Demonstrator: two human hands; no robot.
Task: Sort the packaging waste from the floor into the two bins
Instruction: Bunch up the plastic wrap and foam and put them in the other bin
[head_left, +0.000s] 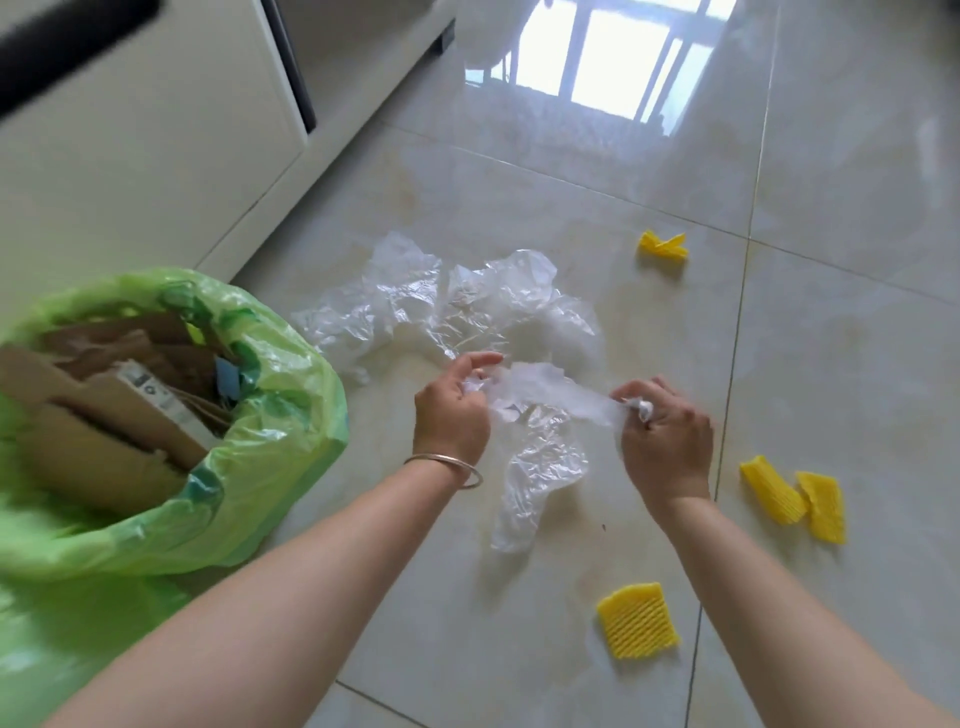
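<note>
Two bare forearms reach forward from the bottom edge over a glossy pale tile floor (519, 649). Nearest the viewer, a yellow foam net (637, 620) lies flat on the floor between the arms. At far left, a bin (270, 467) lined with a green bag stands on the floor, holding brown cardboard (104, 415) pieces.

Farther out, the left hand (451, 413), with a thin metal bangle (444, 467) at the wrist, and the right hand (666, 441) hold a clear plastic bag (543, 452) between them, above the floor. The left fingers (475, 361) are curled and pinch one bunched end of the bag; the right fingers (644, 395) are closed in a fist around the other twisted end. The middle of the bag is stretched between the hands, and a loose tail hangs down below it.

To the right of the right hand, two foam nets (792, 498) lie side by side on the floor, touching or nearly so.

Beyond the hands, a pile of crumpled clear film (441, 304) is spread on the floor, just right of the bin. Farther right and back, a small folded net (663, 246) lies alone.

At the far left stands a cream cabinet (156, 130). At the top, a bright window reflection (597, 57) shines on the tiles.
</note>
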